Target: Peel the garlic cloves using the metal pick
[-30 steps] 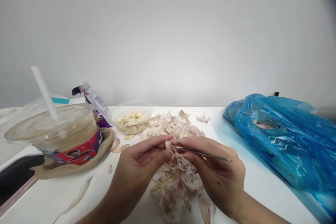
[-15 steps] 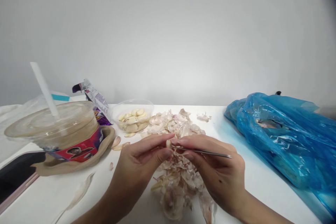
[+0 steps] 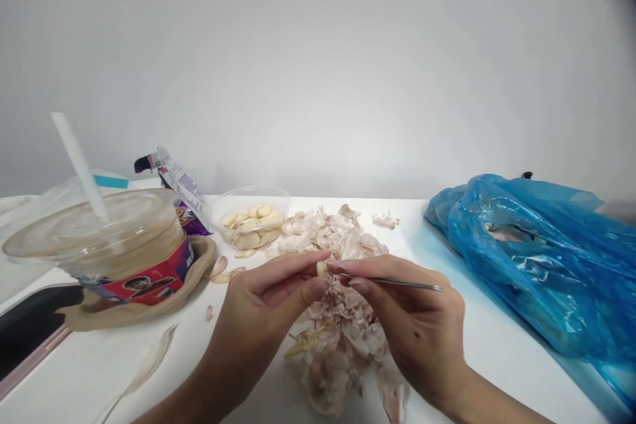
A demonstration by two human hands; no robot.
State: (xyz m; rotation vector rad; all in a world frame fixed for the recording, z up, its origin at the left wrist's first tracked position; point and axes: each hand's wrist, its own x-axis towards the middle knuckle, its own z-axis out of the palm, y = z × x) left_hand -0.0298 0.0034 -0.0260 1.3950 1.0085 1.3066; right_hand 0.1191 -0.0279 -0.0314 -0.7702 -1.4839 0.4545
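Between the fingertips of my left hand [image 3: 275,301] a small pale garlic clove [image 3: 321,269] is pinched. My right hand [image 3: 417,318] is closed round a thin metal tool [image 3: 405,284], perhaps tweezers or a small knife; its working end is at the clove and partly hidden by my fingers. Under and beyond both hands lies a heap of papery garlic skins [image 3: 342,235]. A clear plastic bowl [image 3: 223,212] behind my left hand holds several peeled cloves [image 3: 258,212]. A few unpeeled cloves [image 3: 218,266] lie left of my left hand.
At the left, a lidded drink cup [image 3: 144,265] with a straw sits in a cardboard holder [image 3: 199,278], beside a dark phone [image 3: 34,324]. A purple snack wrapper [image 3: 186,195] stands behind it. A blue plastic bag [image 3: 536,265] covers the right side, and a white wall rises behind.
Both hands stay together at the same spot, with the clove and metal tool shifting only slightly. The view has moved a little, so the cup appears slightly further left.
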